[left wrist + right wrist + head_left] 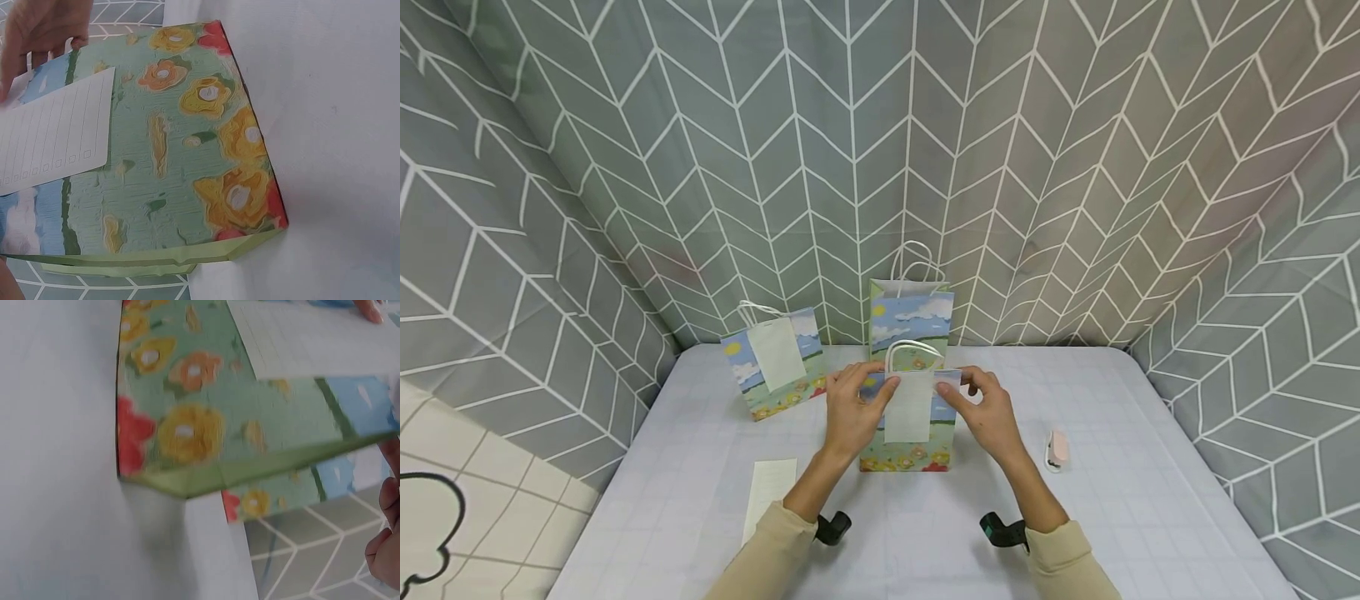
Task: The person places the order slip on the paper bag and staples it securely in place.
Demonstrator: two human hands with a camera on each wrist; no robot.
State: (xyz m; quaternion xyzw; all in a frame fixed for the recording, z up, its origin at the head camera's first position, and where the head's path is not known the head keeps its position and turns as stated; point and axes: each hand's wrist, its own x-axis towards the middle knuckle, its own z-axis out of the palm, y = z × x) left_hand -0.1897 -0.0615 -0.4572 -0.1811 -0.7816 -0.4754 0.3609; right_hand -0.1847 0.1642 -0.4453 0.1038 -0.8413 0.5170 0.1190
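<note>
A paper gift bag painted with flowers and sky stands upright at the middle of the table, its white handles up. My left hand pinches its upper left edge, thumb in front and fingers behind. At the upper right edge, my right hand grips in the same way. A white lined paper slip hangs on the bag's front, its top by the handles; checkbox marks on the slip show in the left wrist view. The bag's green folded side appears in the right wrist view.
Behind the held bag stands a matching bag. Another matching bag with a white slip is at the back left. A loose lined sheet lies front left. On the right sits a small pink stapler. Patterned curtains surround the table.
</note>
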